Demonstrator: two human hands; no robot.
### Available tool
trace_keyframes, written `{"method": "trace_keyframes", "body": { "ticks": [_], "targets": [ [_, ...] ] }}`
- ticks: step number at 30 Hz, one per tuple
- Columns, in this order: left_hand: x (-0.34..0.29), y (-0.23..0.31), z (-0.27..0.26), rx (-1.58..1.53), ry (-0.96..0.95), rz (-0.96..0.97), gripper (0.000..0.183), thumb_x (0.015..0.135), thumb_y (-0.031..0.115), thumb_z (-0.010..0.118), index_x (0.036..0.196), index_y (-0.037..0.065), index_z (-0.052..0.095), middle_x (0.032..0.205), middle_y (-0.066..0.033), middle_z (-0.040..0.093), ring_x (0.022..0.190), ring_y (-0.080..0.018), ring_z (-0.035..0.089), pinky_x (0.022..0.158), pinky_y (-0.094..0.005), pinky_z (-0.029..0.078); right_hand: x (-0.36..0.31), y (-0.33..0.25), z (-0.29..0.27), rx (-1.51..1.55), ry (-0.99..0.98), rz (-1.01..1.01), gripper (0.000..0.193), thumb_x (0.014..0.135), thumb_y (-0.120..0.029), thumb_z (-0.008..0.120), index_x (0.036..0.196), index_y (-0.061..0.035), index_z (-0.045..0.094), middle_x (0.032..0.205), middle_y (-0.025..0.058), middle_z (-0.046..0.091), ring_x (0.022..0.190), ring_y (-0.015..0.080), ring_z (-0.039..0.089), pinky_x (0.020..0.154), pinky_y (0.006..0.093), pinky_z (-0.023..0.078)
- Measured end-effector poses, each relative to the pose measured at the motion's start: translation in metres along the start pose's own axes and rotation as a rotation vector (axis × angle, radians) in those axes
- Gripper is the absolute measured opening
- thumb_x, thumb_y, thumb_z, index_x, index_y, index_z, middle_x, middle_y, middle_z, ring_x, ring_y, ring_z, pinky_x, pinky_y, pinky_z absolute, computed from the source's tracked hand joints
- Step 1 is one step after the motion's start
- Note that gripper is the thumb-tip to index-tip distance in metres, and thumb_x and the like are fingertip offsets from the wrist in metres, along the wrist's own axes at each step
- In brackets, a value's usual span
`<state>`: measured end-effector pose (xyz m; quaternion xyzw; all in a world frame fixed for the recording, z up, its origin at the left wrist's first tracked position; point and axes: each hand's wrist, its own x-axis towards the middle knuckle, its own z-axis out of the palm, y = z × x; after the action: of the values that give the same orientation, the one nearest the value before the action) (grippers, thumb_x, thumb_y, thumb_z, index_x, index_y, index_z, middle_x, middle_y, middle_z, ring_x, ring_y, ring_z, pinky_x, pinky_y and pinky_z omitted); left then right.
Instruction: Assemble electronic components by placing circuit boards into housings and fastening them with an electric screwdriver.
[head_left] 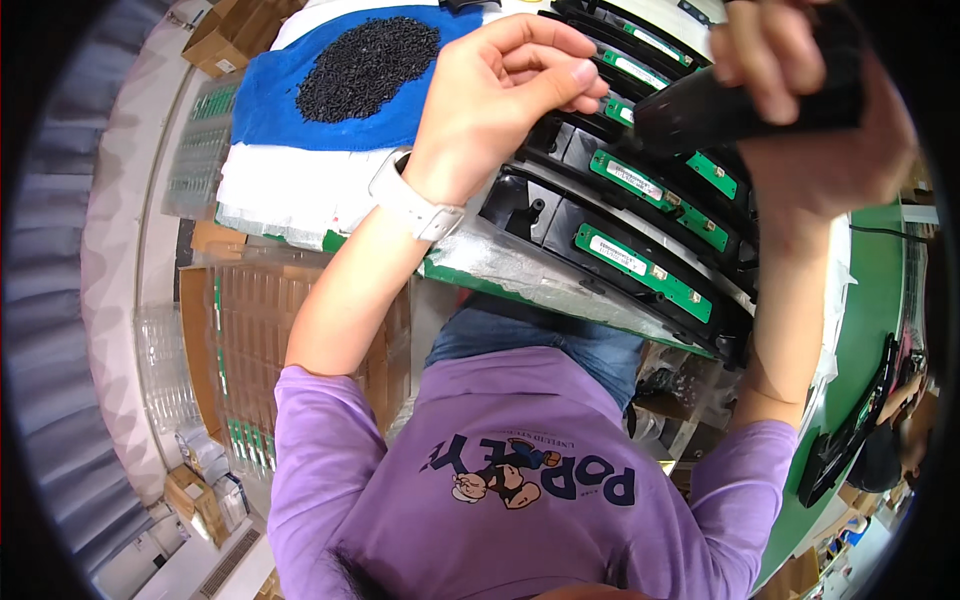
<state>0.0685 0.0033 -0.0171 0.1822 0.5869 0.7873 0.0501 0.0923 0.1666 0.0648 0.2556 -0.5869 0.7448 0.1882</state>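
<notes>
My right hand (800,70) is wrapped round a thick black tool (745,105), by its shape an electric screwdriver, blurred, with its narrow end toward the left. Close to that end, my left hand (510,90) is pinched with its fingers curled; anything between the fingertips is too small to make out. Beneath both hands lie several long black plastic housings (560,222), side by side. Green circuit boards (640,262) with white labels sit in them. Left of my left hand, a heap of small black screw-like pieces (368,70) rests on a blue cloth (270,105).
The table's front edge (480,272) runs close to my body. Clear plastic trays (300,330) stand below at the left, with a cardboard box (235,40) farther back. On a green surface (860,290) at the right lies another black housing (845,440), near another person's arm (905,395).
</notes>
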Motion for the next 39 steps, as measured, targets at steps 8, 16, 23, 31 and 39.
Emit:
{"method": "trace_keyframes", "body": {
  "ticks": [8, 16, 23, 31, 39],
  "targets": [
    [-0.007, 0.009, 0.01, 0.177, -0.177, 0.075, 0.013, 0.088, 0.003, 0.062, 0.099, -0.004, 0.06, 0.088, -0.0152, 0.069, 0.081, -0.0195, 0.069, 0.072, -0.0244, 0.054, 0.0, 0.001, -0.037, 0.024, 0.047, -0.093, 0.042, 0.093, -0.041, 0.049, 0.099, 0.0, 0.053, 0.055, -0.0017, 0.047, 0.041, 0.0115, 0.046, 0.044, 0.0297, 0.042],
    [-0.006, 0.006, 0.005, 0.212, -0.222, 0.086, 0.014, 0.083, -0.006, 0.064, 0.096, -0.006, 0.059, 0.087, -0.0162, 0.069, 0.082, -0.02, 0.069, 0.077, -0.0261, 0.055, 0.003, 0.009, -0.04, 0.136, 0.029, -0.076, 0.041, 0.093, -0.04, 0.049, 0.099, 0.0001, 0.054, 0.056, -0.0016, 0.048, 0.042, 0.0113, 0.046, 0.045, 0.0297, 0.042],
    [-0.007, 0.004, 0.008, 0.292, -0.221, 0.08, 0.016, 0.079, -0.009, 0.067, 0.094, -0.006, 0.06, 0.087, -0.0147, 0.069, 0.084, -0.0181, 0.069, 0.075, -0.0235, 0.055, 0.009, 0.009, -0.042, 0.225, 0.01, -0.089, 0.041, 0.093, -0.04, 0.049, 0.099, 0.0001, 0.055, 0.057, -0.0015, 0.048, 0.042, 0.0112, 0.047, 0.045, 0.0297, 0.043],
    [-0.009, 0.0, 0.008, 0.279, -0.291, 0.081, 0.013, 0.081, -0.006, 0.066, 0.093, -0.006, 0.06, 0.086, -0.0127, 0.07, 0.082, -0.0159, 0.068, 0.074, -0.0226, 0.054, 0.016, 0.008, -0.04, 0.309, -0.025, -0.096, 0.04, 0.094, -0.039, 0.049, 0.099, 0.0002, 0.055, 0.057, -0.0014, 0.049, 0.043, 0.011, 0.047, 0.046, 0.0297, 0.043],
    [-0.013, 0.006, 0.004, 0.192, -0.269, -0.004, 0.008, 0.086, -0.005, 0.059, 0.093, -0.008, 0.06, 0.079, -0.0147, 0.068, 0.073, -0.0178, 0.067, 0.07, -0.0265, 0.055, 0.017, 0.006, -0.026, 0.36, -0.012, -0.114, 0.04, 0.094, -0.038, 0.049, 0.099, 0.0003, 0.056, 0.058, -0.0013, 0.049, 0.043, 0.0108, 0.047, 0.047, 0.0296, 0.044]
  ]
}}
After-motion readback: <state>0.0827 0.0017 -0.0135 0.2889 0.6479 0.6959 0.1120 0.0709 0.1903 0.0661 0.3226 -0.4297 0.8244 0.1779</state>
